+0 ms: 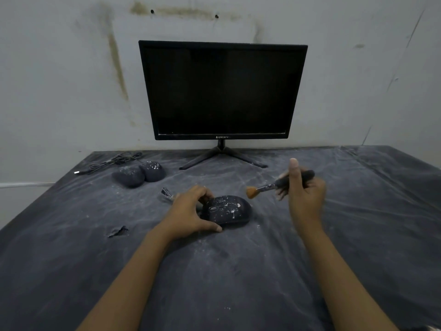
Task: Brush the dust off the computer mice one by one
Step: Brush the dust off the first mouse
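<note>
A black computer mouse (228, 210) speckled with white dust lies in the middle of the table. My left hand (188, 211) grips its left end, thumb at the near side and fingers at the far side. My right hand (303, 187) holds a small brush (274, 185) with a black handle and orange bristles; the bristles hover just above and to the right of the mouse, apart from it. Two more dusty mice (128, 176) (152, 170) lie side by side at the back left.
A dark monitor (222, 91) on a splayed stand sits at the back against the wall. A coiled cable (112, 161) lies at the back left. A dusty plastic sheet (358, 223) covers the table, with a small tear (118, 231) on the left.
</note>
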